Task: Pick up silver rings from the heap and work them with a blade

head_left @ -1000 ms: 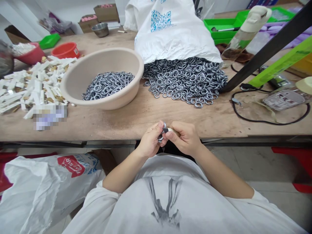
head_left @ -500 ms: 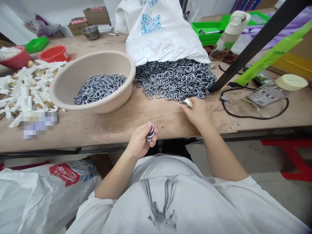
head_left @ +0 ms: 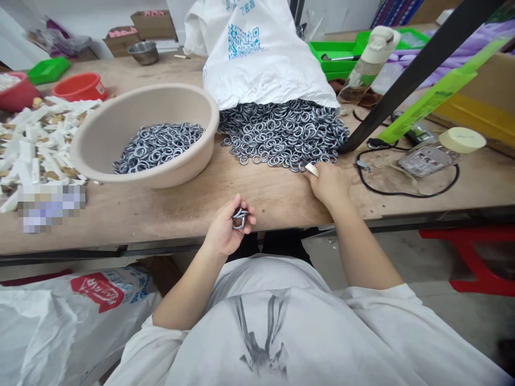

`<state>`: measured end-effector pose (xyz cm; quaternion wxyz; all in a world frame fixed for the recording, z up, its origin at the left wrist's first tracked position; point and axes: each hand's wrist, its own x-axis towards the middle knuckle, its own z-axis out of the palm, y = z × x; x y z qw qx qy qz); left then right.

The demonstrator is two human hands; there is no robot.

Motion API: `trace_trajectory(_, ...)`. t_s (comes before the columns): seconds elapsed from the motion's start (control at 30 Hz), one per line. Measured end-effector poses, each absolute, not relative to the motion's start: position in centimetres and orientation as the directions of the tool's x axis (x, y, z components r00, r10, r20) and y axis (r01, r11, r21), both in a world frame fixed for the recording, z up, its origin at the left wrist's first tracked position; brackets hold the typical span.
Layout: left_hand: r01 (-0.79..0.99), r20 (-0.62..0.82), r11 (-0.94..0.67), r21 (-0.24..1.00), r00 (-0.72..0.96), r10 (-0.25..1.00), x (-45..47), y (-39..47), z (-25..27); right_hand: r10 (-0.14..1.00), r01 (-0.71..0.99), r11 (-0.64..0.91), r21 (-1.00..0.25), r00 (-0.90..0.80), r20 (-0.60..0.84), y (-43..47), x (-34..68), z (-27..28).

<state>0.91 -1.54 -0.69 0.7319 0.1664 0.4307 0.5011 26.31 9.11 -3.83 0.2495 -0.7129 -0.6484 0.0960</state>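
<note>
My left hand (head_left: pixel 228 228) is above the table's front edge, palm up with its fingers curled around several grey metal rings (head_left: pixel 240 218). The rings lie loosely in its palm and show between thumb and fingers. At the front right edge of a heap of metal rings (head_left: pixel 281 140) is my right hand (head_left: pixel 329 185), its fingers drawn together and pointing down at a ring (head_left: pixel 299 166). A white wrap (head_left: pixel 311 170) is around one of its fingers. The right fingertips are partly hidden, and I cannot tell how many rings they touch.
A white sack (head_left: pixel 269 69) lies behind the heap, its mouth over the rings. Left of it stands a beige basin (head_left: pixel 201 166) holding more rings. White strips (head_left: pixel 32 155) are piled at far left. A black post (head_left: pixel 386 112), cable (head_left: pixel 396 192) and lidded jar (head_left: pixel 426 160) are at right.
My left hand has loosened a little, showing more of the rings in it. The right hand stays at the heap's front edge. The whole view has shifted slightly.
</note>
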Motion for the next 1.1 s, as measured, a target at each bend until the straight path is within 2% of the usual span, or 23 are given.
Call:
trace_trajectory(0.07,-0.558,-0.424,0.424,0.713,0.138,0.895,1.5,-1.6,-1.2,0.981,0.735,0.059,-0.675,0.083,0.176,8.4,25.5,-3.6)
trace_trajectory(0.13,-0.518,-0.380,0.413,0.749,0.173,0.908,2.3,-1.8,-1.8,0.989,0.485,0.143,-0.863,-0.046,0.138,6.9,23.8,-3.1)
trace_trajectory(0.2,-0.491,-0.329,0.382,0.783,0.196,0.924,3.1,-1.8,-2.3,0.975,0.282,0.167,-0.945,-0.191,0.115,4.9,21.6,-2.4)
trace_trajectory(0.3,-0.474,-0.261,0.333,0.815,0.213,0.942,3.9,-1.9,-2.7,0.944,0.132,0.202,-0.971,-0.290,0.157,2.3,18.7,-1.7)
trace_trajectory(0.53,-0.463,-0.286,0.389,0.796,0.278,0.917,3.2,-2.2,-2.0,0.861,0.147,0.298,-0.943,-0.467,0.200,1.7,18.4,-1.6)
trace_trajectory(0.63,-0.502,-0.289,0.380,0.777,0.253,0.923,2.7,-2.2,-1.6,0.876,0.101,0.280,-0.955,-0.434,0.211,1.6,19.3,-1.6)
trace_trajectory(0.7,-0.526,-0.282,0.361,0.770,0.227,0.932,2.7,-2.2,-1.5,0.889,0.185,0.345,-0.920,-0.379,0.257,1.1,19.4,-1.5)
trace_trajectory(0.83,-0.549,-0.290,0.347,0.761,0.191,0.938,2.9,-2.4,-1.3,0.833,0.423,0.533,-0.733,-0.416,0.366,-0.1,18.7,-1.2)
trace_trajectory(0.93,-0.559,-0.306,0.355,0.749,0.184,0.934,3.1,-2.6,-1.3,0.809,0.467,0.574,-0.672,-0.451,0.378,-0.3,18.3,-1.1)
trace_trajectory(1.1,-0.569,-0.307,0.366,0.737,0.201,0.930,3.0,-2.8,-1.3,0.803,0.485,0.587,-0.649,-0.451,0.389,-0.4,18.3,-0.9)
